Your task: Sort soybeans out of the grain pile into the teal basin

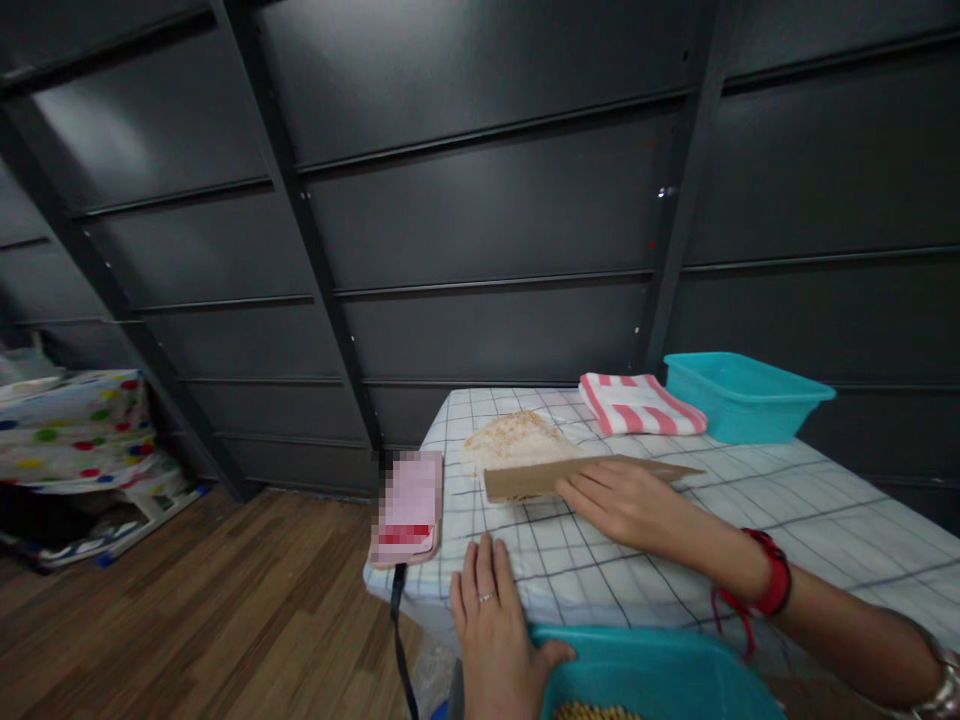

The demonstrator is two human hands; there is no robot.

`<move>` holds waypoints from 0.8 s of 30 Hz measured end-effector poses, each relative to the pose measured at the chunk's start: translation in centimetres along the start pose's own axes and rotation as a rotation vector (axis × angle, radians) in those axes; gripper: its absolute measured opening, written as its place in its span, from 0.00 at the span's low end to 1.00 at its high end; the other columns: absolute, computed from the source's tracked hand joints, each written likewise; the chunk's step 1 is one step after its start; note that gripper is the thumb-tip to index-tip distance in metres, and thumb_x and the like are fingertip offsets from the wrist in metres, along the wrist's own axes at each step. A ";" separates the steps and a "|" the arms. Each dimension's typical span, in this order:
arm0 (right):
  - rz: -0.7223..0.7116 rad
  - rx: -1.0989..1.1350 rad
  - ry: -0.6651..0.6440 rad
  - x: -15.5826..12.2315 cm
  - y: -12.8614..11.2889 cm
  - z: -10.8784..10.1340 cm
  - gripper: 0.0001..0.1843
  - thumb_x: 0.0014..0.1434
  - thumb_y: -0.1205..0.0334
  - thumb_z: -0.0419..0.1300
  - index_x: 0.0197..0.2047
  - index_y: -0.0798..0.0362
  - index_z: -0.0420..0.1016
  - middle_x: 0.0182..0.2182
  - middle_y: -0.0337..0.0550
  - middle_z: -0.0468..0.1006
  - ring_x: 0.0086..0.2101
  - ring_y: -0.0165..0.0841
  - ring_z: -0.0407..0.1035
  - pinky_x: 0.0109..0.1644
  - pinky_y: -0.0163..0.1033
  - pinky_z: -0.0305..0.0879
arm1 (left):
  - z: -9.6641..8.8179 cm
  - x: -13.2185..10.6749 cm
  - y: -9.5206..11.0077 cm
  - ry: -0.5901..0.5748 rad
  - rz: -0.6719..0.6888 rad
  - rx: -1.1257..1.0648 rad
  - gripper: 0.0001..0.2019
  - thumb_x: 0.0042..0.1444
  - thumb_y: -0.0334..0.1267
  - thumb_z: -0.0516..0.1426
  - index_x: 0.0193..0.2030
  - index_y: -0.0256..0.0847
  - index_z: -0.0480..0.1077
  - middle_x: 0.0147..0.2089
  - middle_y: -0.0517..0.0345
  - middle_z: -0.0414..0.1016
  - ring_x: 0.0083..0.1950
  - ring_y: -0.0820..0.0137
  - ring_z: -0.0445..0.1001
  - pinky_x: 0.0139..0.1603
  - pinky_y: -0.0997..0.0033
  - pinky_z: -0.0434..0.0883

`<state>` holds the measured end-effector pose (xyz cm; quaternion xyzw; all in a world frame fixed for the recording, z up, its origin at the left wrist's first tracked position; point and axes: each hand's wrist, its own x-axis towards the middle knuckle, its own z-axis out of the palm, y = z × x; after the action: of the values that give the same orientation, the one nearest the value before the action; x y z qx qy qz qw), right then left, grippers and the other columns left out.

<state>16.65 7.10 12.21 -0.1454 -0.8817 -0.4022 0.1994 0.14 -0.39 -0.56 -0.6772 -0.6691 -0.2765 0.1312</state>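
My right hand [619,498] is closed on a flat strip of brown cardboard [525,480], held on edge over the tabletop. Just behind the strip lies a spread heap of pale grain with tan bits [517,438]; the cardboard hides its near part. My left hand [491,625], a ring on one finger, has its fingers stretched out at the table's front edge. Its thumb rests at the rim of a teal plastic basin [667,655] in front of the table. Round yellowish beans or seeds [596,711] show at the bottom of this basin.
The table has a white checked cloth [787,500]. A pink phone-like item [409,505] with a black strap lies at its left edge. Behind stand a folded pink-striped towel [641,405] and another teal basin [750,400], against a dark panelled wall [495,220].
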 end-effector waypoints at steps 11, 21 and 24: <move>0.042 -0.017 -0.091 1.8 3.6 0.5 0.12 0.56 0.75 0.45 0.37 0.60 0.68 0.24 0.43 0.72 0.24 0.30 0.64 0.28 0.37 0.57 | 0.2 -0.2 0.1 0.021 -0.043 -0.014 0.50 0.26 0.46 0.65 0.57 0.32 0.48 0.58 0.40 0.57 0.59 0.52 0.51 0.56 0.46 0.53; 0.180 -0.003 -0.062 3.2 5.4 2.3 0.12 0.56 0.76 0.46 0.39 0.57 0.67 0.30 0.44 0.73 0.28 0.29 0.63 0.32 0.36 0.54 | -0.3 0.1 0.5 -0.034 -0.062 -0.010 0.48 0.25 0.43 0.65 0.56 0.31 0.51 0.57 0.39 0.58 0.58 0.51 0.53 0.55 0.45 0.55; 0.212 -0.004 -0.030 3.3 5.0 3.6 0.12 0.56 0.75 0.46 0.40 0.57 0.67 0.30 0.43 0.72 0.29 0.29 0.62 0.34 0.36 0.52 | 0.0 0.0 0.2 -0.039 -0.064 0.004 0.49 0.25 0.45 0.65 0.56 0.31 0.50 0.57 0.39 0.57 0.58 0.50 0.52 0.55 0.44 0.54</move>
<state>14.94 13.30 14.88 -0.2445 -0.8634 -0.3782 0.2274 0.35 -0.40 -0.49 -0.6605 -0.6934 -0.2660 0.1103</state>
